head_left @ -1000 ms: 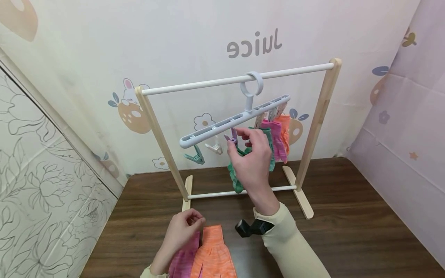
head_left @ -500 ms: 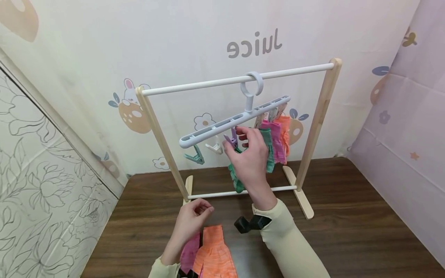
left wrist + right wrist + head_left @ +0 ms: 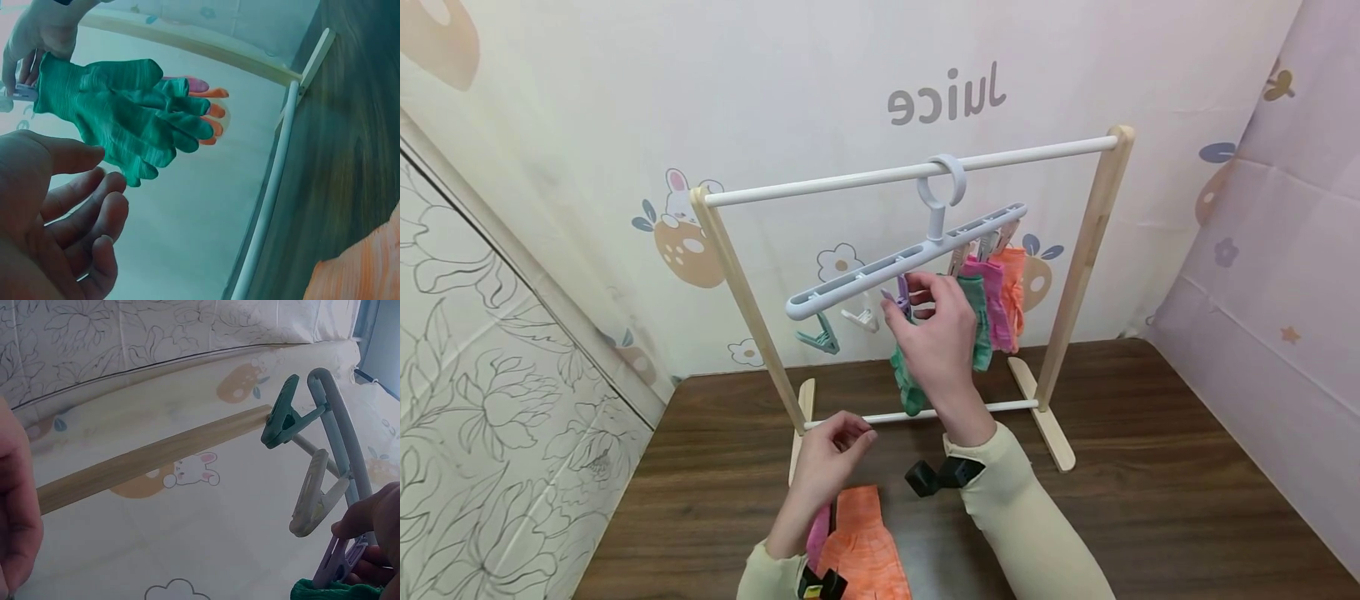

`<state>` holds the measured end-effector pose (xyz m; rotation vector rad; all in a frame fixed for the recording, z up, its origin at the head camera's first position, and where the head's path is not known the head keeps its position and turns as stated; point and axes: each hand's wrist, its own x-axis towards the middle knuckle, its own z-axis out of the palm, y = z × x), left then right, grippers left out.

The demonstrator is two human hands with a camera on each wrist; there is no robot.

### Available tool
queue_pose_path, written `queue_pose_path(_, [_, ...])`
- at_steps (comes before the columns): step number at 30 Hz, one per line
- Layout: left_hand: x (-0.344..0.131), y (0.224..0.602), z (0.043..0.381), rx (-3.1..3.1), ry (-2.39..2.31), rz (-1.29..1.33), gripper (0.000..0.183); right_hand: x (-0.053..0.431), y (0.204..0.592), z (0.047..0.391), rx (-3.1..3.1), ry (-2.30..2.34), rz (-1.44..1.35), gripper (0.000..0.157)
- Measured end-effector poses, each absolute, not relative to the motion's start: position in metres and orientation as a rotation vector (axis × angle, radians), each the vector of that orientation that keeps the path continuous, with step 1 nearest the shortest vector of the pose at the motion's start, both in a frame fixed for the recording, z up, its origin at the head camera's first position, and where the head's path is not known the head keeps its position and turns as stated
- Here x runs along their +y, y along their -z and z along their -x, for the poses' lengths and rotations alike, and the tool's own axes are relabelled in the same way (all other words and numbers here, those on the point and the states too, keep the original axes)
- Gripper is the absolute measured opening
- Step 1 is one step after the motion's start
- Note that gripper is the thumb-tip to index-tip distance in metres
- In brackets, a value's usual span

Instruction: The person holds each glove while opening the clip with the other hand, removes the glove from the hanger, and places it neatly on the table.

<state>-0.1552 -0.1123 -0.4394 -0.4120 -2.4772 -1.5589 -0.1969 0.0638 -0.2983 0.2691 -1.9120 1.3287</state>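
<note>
A purple clothespin [image 3: 334, 559] hangs under the pale grey clip hanger [image 3: 850, 286]. My right hand [image 3: 942, 342] pinches it between thumb and fingers. At its lower end is the ribbed cuff of a green glove [image 3: 125, 112], whose fingers dangle below. Whether the jaws grip the cuff is partly hidden by the hand. Lower down and to the left, my left hand [image 3: 831, 467] hovers above the table with loosely bent fingers, holding nothing. In the left wrist view, its fingertips are just short of the green glove.
A white clothespin [image 3: 310, 497] and a green clothespin [image 3: 284, 419] hang left of the purple one. Pink [image 3: 997, 304] and orange [image 3: 1014, 287] gloves hang at the right. The rack's white rod [image 3: 835, 185] carries the hanger. An orange glove [image 3: 861, 542] lies on the table [image 3: 1150, 467].
My left hand has risen from over the gloves on the table, moving up and rightward toward the hanging glove. My right hand stays at the purple clothespin, shifting only slightly.
</note>
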Motion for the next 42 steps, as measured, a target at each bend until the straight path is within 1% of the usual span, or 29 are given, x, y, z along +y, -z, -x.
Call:
queue_pose_path(7, [-0.1, 0.432, 0.158, -2.29, 1.585, 0.461, 0.013, 0.064, 0.296, 0.196, -1.905, -1.354, -0.295, 0.033])
queue_pose_path(16, [-0.077, 0.415, 0.162, -2.071, 1.526, 0.548, 0.02, 0.065, 0.295, 0.194, -1.914, -1.4, -0.291, 0.036])
queue_pose_path(23, [-0.054, 0.403, 0.169, -1.974, 1.479, 0.544, 0.033, 0.064, 0.295, 0.195, -1.915, -1.424, -0.282, 0.036])
queue_pose_path(29, [-0.037, 0.393, 0.172, -1.937, 1.471, 0.507, 0.038, 0.064, 0.294, 0.196, -1.911, -1.441, -0.283, 0.035])
queue_pose_path(36, [-0.021, 0.388, 0.18, -1.966, 1.329, 0.379, 0.055, 0.063, 0.294, 0.196, -1.914, -1.443, -0.27, 0.035])
queue_pose_path(42, [-0.014, 0.385, 0.186, -1.964, 1.29, 0.312, 0.061, 0.063, 0.293, 0.194, -1.91, -1.452, -0.28, 0.034])
